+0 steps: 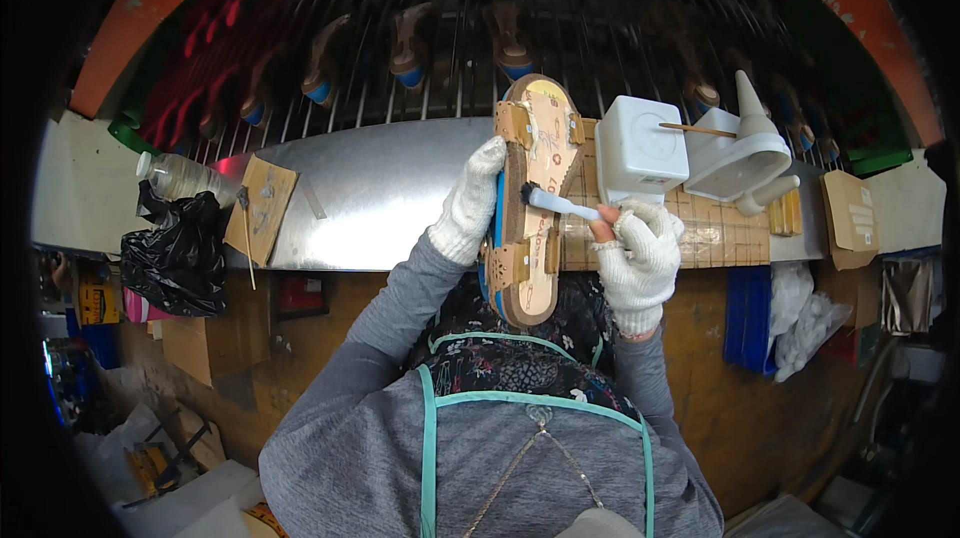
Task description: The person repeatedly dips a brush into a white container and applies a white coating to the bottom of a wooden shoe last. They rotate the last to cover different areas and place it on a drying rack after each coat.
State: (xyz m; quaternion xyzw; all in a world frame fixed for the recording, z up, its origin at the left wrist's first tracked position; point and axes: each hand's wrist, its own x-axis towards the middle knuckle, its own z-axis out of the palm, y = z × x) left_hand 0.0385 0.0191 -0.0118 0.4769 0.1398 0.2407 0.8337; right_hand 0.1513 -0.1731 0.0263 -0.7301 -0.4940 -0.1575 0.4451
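A: Far left, what sat on the counter?

B: A clear plastic bottle lay on its side at the left end of the shiny sheet-metal counter, a crumpled black plastic bag just below it. Beside them leaned a flat brown cardboard piece with a thin stick across it.

A: Left hand?

B: The left hand, in a white knit glove, was wrapped around the left edge of a tan sandal sole with brown straps and a blue underside. Fingers clenched on its side, holding it upright, toe pointing away from the person, over the counter's near edge.

A: Right hand?

B: The right hand, same white glove, fingers clenched around the white handle of a small brush with dark bristles. Bristles touched the sole's upper face about midway along.

A: Right of that?

B: A white square plastic box stood just beyond the right hand on a yellowish gridded mat, a thin wooden stick poking out toward a white funnel-topped plastic container. A brown cardboard box sat at the far right end.

A: Behind the counter?

B: A dark metal wire rack carried rows of brown sandal soles with blue undersides, running the whole width.
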